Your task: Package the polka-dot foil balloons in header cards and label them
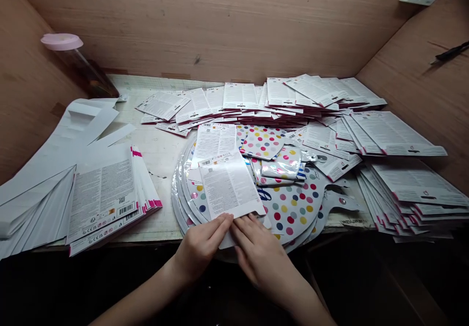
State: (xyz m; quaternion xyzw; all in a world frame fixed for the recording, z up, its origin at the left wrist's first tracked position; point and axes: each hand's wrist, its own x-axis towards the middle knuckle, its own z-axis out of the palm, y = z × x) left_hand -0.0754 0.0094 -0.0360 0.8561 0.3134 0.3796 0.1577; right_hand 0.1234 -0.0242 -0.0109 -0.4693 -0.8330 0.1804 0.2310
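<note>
Wooden panels (220,28) are enclosing the worktop (146,155). The left hand (201,243) is pinching the printed packet's (229,184) near edge, thumb and fingers closed; the right's (260,248) flattened fingers are pressing beside it, above dotted foil balloons (293,209).

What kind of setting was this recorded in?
Probably a packing workstation, perhaps in a small workshop: a worn work surface boxed in by wood-like panels, many near-identical printed packets piled along it, and a stack of polka-dot foil balloons, apparently uninflated, beneath the hands.
</note>
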